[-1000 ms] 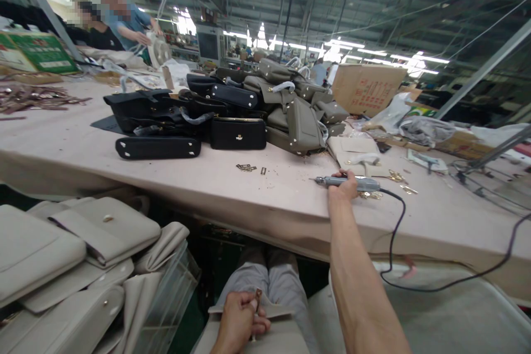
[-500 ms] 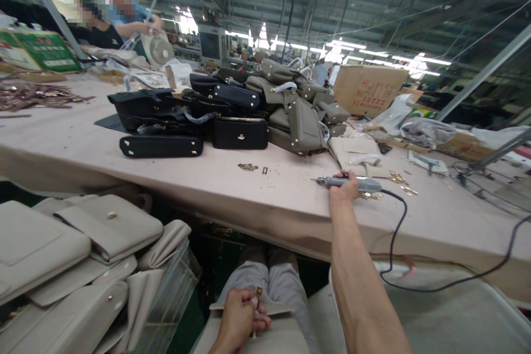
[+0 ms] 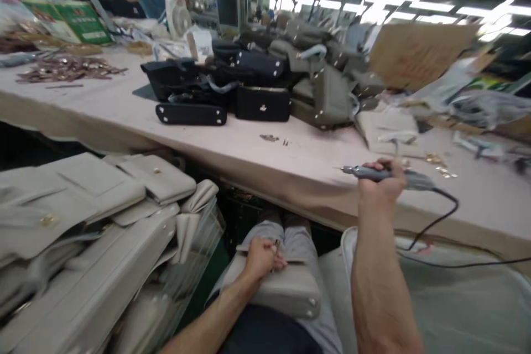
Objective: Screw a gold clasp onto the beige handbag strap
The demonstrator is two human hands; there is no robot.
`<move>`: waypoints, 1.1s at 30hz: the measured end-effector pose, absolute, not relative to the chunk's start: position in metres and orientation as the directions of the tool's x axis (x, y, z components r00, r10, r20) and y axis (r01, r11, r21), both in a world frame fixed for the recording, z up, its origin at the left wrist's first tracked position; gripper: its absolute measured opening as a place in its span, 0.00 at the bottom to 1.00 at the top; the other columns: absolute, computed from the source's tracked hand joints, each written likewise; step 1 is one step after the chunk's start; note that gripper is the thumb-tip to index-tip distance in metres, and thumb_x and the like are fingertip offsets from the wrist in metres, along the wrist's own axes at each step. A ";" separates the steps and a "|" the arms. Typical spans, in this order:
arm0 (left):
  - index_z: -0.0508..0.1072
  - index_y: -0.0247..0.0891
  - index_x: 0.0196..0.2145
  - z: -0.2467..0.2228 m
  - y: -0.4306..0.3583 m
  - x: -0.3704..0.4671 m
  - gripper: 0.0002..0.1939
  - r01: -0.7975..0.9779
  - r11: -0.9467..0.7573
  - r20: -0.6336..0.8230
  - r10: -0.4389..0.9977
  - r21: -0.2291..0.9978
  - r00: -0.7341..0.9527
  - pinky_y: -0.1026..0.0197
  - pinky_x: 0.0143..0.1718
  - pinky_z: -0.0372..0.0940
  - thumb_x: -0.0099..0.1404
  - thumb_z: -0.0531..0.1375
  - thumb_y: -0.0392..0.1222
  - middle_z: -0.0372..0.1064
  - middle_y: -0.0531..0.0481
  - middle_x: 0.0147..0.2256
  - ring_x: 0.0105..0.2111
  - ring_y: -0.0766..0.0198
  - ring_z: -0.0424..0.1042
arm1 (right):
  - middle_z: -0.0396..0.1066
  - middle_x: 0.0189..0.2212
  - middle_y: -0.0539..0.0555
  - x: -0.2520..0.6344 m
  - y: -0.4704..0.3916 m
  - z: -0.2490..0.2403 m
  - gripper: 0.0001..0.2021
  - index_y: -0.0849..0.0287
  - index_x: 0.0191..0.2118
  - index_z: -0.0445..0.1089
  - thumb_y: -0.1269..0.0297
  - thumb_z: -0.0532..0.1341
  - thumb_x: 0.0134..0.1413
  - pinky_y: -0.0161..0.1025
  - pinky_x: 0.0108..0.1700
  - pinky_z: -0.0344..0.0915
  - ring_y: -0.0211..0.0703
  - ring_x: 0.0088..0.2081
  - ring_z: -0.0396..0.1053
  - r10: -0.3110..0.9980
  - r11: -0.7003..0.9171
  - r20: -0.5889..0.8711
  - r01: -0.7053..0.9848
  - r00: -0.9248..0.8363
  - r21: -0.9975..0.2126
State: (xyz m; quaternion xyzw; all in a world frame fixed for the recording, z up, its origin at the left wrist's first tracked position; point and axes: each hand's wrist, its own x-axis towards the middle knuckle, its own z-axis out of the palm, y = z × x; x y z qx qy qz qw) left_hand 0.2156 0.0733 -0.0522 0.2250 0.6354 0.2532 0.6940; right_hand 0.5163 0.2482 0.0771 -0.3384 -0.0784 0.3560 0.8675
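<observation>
My right hand (image 3: 385, 180) is wrapped round a grey electric screwdriver (image 3: 417, 180), lifted over the front edge of the table with its thin bit pointing left. A black cord trails from its back end. On my lap lies a beige handbag (image 3: 290, 290) with metal studs on its base. My left hand (image 3: 261, 257) rests on top of that bag, its fingers closed round a small gold-coloured metal fitting (image 3: 276, 243). The fingers partly hide the fitting.
Black handbags (image 3: 191, 114) and olive handbags (image 3: 332, 99) are heaped on the table (image 3: 207, 144). Gold fittings (image 3: 443, 171) and small metal plates (image 3: 269, 138) lie near its front. Beige bags (image 3: 95, 182) fill a clear crate on my left. Two people are behind the table.
My right hand has raised the screwdriver off the table and drawn it towards me. My left hand still grips the fitting on the bag. The view has tilted down and turned left.
</observation>
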 end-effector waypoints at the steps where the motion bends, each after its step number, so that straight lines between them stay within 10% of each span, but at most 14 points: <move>1: 0.71 0.33 0.22 -0.047 0.074 0.216 0.16 -0.087 0.766 -0.762 0.643 0.637 0.082 0.69 0.18 0.67 0.69 0.59 0.27 0.72 0.48 0.18 0.17 0.64 0.75 | 0.64 0.29 0.46 0.506 0.230 0.077 0.05 0.61 0.32 0.65 0.72 0.57 0.60 0.31 0.27 0.67 0.27 0.23 0.60 0.700 0.500 -0.112 -0.596 0.705 -0.628; 10: 0.71 0.30 0.21 -0.059 0.070 0.214 0.19 -0.114 0.799 -0.791 0.601 0.590 0.116 0.69 0.22 0.69 0.71 0.61 0.27 0.72 0.46 0.17 0.20 0.62 0.79 | 0.69 0.28 0.49 0.379 0.104 0.030 0.10 0.58 0.32 0.65 0.69 0.68 0.47 0.36 0.29 0.67 0.34 0.24 0.62 0.774 0.156 -0.249 -0.556 0.583 -0.816; 33: 0.73 0.29 0.22 -0.057 0.069 0.207 0.16 -0.138 0.782 -0.770 0.623 0.608 0.136 0.65 0.23 0.72 0.69 0.59 0.27 0.74 0.44 0.20 0.21 0.59 0.80 | 0.71 0.24 0.49 0.312 0.097 0.004 0.10 0.60 0.28 0.72 0.66 0.73 0.53 0.39 0.31 0.64 0.37 0.24 0.65 0.877 0.208 0.072 -0.239 0.476 -0.949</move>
